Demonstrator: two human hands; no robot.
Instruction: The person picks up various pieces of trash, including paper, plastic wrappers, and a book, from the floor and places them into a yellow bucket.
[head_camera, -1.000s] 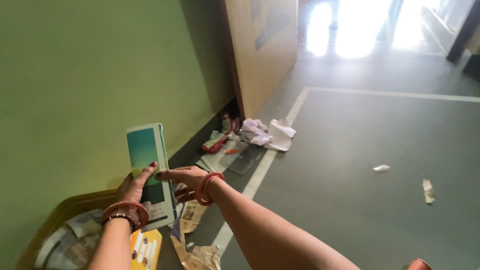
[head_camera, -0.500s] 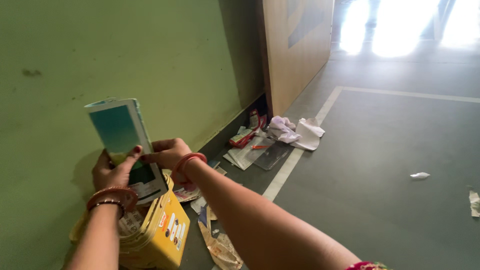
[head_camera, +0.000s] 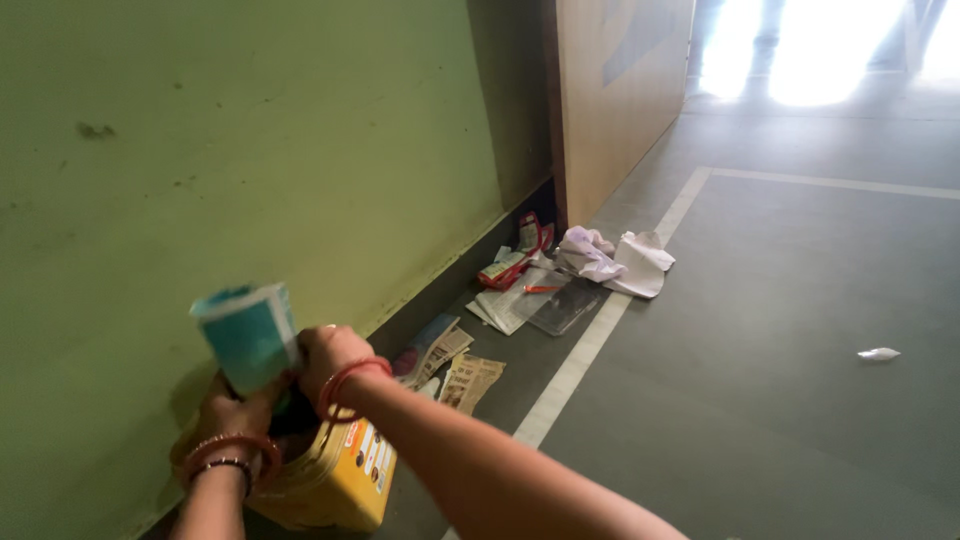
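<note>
Your left hand (head_camera: 232, 415) and right hand (head_camera: 325, 362) both close on a teal-covered booklet (head_camera: 247, 335), its upper end bent over into a curl, held upright above the open mouth of a yellow carton (head_camera: 335, 480). The left fingers wrap the booklet's lower part from the wall side; the right fingers press its right edge — both grips closed on the booklet, though the fingertips themselves are blurred. The carton stands on the grey floor (head_camera: 760, 400) at the foot of the green wall (head_camera: 250, 130), already stuffed with paper.

Risk, as a judgement: the carton looks full, so the booklet may buckle, or the carton's mouth may spill paper onto the floor; a curled cover could also spring back out.

Packages and papers: the carton's side panel carries a row of small coloured patches. Folded newspaper sheets (head_camera: 455, 365) lie on the floor just beside it, along the wall. Farther along, near the wooden door panel (head_camera: 615, 90), lie a red-and-green packet (head_camera: 505, 268), a flat clear plastic sheet (head_camera: 560, 305) and crumpled white paper (head_camera: 620, 260) — a white painted line (head_camera: 600, 330) runs past them. One white scrap (head_camera: 878, 353) lies well apart.
</note>
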